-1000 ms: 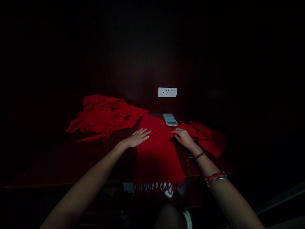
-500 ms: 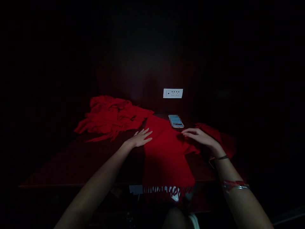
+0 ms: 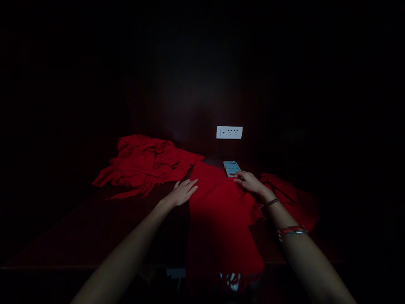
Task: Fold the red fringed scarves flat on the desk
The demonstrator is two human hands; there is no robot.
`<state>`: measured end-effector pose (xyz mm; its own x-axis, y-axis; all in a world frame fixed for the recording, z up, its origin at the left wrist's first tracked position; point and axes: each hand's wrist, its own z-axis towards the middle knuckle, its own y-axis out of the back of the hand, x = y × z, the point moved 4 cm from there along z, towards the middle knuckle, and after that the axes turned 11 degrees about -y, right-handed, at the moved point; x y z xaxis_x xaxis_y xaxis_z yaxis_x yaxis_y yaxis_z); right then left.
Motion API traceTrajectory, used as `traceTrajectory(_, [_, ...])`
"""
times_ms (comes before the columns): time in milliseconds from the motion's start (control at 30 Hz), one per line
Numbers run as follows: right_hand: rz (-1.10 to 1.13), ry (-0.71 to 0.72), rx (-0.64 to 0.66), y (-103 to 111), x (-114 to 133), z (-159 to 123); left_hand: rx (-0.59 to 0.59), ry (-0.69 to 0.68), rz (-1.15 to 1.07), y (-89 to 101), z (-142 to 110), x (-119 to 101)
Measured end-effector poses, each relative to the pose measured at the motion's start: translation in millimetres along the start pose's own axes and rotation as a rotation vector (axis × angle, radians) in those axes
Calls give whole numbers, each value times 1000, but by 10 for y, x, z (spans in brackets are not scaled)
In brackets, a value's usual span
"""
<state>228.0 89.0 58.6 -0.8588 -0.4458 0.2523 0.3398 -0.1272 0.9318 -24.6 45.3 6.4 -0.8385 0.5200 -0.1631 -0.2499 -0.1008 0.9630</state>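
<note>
A red fringed scarf (image 3: 221,228) lies lengthwise on the dark table, its fringed end hanging over the front edge. My left hand (image 3: 184,192) rests flat with fingers spread at the scarf's left edge. On the far right side, my right hand (image 3: 248,182) is bent down with its fingers drawn together at the scarf's upper edge, just in front of a phone (image 3: 232,168). The fingertips appear to pinch the cloth there. The phone lies face up with its screen lit, its near corner close to the right fingers.
A crumpled heap of red fringed cloth (image 3: 145,162) sits at the back left. More red cloth (image 3: 294,198) lies to the right, partly behind my right forearm. A white socket plate (image 3: 229,132) is on the dark back wall. The surroundings are very dim.
My right hand has moved left and inward to the scarf's edge by the phone, its fingers closing. The left hand stays at the left edge. The whole view has shifted slightly.
</note>
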Motion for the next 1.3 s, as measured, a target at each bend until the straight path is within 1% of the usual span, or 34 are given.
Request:
traceTrajectory(67, [12, 0, -52, 72, -99, -11, -72, 15, 27, 29, 38, -6])
traceTrajectory(167, [-70, -36, -4, 72, -193, -13, -161, -10, 50, 71, 139, -10])
traceTrajectory(267, [-154, -59, 21, 33, -202, -11, -196, 19, -13, 71, 241, 43])
traceTrajectory(333, [-188, -73, -1, 20, -186, -11, -226, 57, -56, 56, 275, 92])
traceTrajectory(400, [-224, -85, -24, 13, -169, -16, -253, 67, -71, 33, 284, 129])
traceTrajectory(567, [-348, -84, -73, -16, -100, -16, -241, 52, -42, -7, 272, 168])
traceTrajectory(667, [-407, -68, -104, -36, -29, 14, -246, 14, 63, 48, 255, 75])
traceTrajectory(767, [-446, -54, -88, -71, 39, 46, -282, -112, 128, 120, 224, -135])
traceTrajectory(800, [-455, -46, -74, -83, 62, 49, -251, -161, 114, 116, 216, -208])
traceTrajectory(833, [-462, -36, -65, -91, 88, 46, -187, -195, 87, 92, 209, -268])
traceTrajectory(867, [-464, -27, -66, -93, 118, 38, -92, -212, 54, 49, 203, -311])
traceTrajectory(933, [-442, -4, -96, -81, 194, 6, 112, -201, -5, -53, 185, -349])
traceTrajectory(967, [-411, 15, -108, -77, 242, -15, 181, -181, -22, -90, 175, -348])
traceTrajectory(1000, [-366, 46, -100, -87, 294, -38, 220, -163, -32, -113, 168, -342])
traceTrajectory(1067, [-256, 129, -24, -146, 400, -86, 236, -153, -38, -120, 162, -331])
traceTrajectory(1133, [-176, 150, 115, -247, 455, -127, 235, -143, -39, -104, 161, -323])
traceTrajectory(1167, [-157, 120, 193, -299, 451, -144, 243, -132, -39, -96, 159, -318])
traceTrajectory(1233, [-147, 9, 340, -378, 384, -179, 266, -100, -38, -84, 153, -305])
traceTrajectory(1300, [-131, -93, 462, -404, 282, -223, 288, -77, -41, -80, 148, -287])
